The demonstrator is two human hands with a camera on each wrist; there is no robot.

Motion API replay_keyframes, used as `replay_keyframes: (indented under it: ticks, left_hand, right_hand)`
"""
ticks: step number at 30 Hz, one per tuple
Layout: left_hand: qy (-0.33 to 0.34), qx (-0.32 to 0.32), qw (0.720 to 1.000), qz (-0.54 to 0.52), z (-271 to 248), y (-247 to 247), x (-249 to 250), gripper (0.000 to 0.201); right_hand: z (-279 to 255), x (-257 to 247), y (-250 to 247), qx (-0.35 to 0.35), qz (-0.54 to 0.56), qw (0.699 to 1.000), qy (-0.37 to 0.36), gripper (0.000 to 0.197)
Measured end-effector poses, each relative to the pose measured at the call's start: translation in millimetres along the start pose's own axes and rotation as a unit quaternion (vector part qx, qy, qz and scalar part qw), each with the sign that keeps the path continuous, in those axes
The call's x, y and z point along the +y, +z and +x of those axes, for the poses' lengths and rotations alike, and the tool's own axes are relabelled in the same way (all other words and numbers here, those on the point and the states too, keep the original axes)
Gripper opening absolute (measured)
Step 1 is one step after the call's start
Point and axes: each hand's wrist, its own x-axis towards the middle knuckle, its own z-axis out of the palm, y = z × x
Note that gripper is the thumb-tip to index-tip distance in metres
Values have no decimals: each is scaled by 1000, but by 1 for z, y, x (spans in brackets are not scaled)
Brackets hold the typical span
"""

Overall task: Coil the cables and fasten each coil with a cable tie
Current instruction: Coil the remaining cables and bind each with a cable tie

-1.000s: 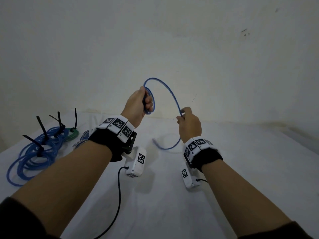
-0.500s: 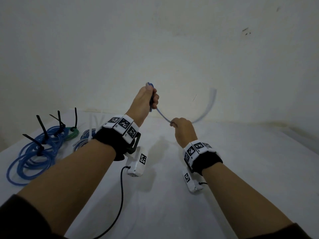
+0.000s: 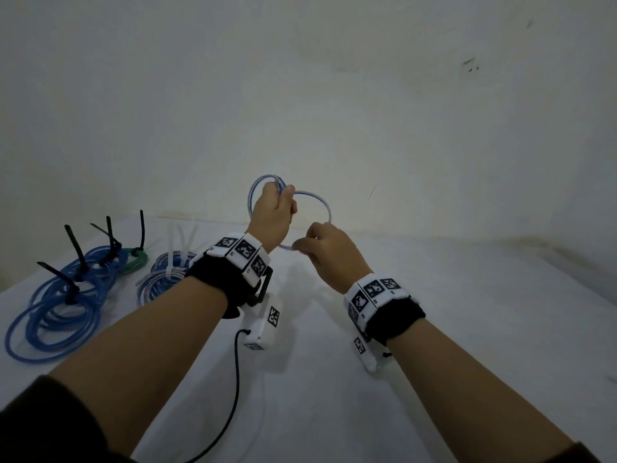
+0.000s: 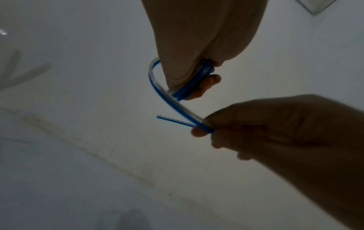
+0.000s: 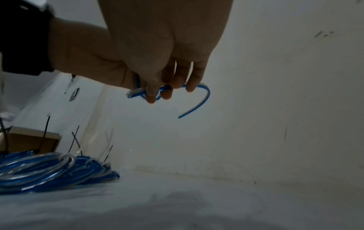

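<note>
Both hands were up above the white table (image 3: pixel 434 329): left hand (image 3: pixel 270 215) had its fingers curled tight around a few small loops of the blue cable (image 3: pixel 325 203), and right hand (image 3: pixel 329 252) pinched the loose end just beside it. Tied blue coils (image 3: pixel 60 302) sat off to the left.

- Your white worktop (image 3: pixel 434 329) meets the wall.
- At your far left lie blue coils (image 3: pixel 63 302) with black ties (image 3: pixel 75 248).
- Beside them, a coil with white ties (image 3: pixel 160 279).
</note>
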Motion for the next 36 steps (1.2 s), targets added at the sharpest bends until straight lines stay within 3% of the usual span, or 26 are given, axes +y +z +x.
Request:
replay_keyframes:
  ticks: [4,6,9,13,17,23,28,33,36]
  left_hand:
    - [-9,-99,980,172,-2,-8,-7,24]
    - [-14,-155,970,189,-5,-10,-11,24]
    - [-56,-219,962,153,-12,-12,-8,34]
    - [-118,-278,950,84,-17,-12,0,54]
    - [-170,-316,933,-17,-19,-16,9,49]
    - [-182,-299,926,-144,-19,-20,17,44]
    - [-202,-226,905,-299,-11,-24,16,44]
    - [-204,-116,898,-372,-4,-23,11,47]
    - [-223,-92,871,-429,-2,-21,6,48]
  right_hand:
    - [4,4,-13,55,-29,998,14,22]
    - [5,6,-17,64,-54,997,3,24]
    - [7,9,-18,77,-86,993,15,29]
    - [4,10,-14,82,-44,996,18,29]
    - [-3,20,-9,62,27,996,62,25]
    - [-10,34,-6,-7,108,975,192,22]
    - [-17,33,-7,-31,216,928,301,17]
    - [-19,23,-12,-8,329,902,279,20]
    - [-13,20,-13,-12,413,865,284,23]
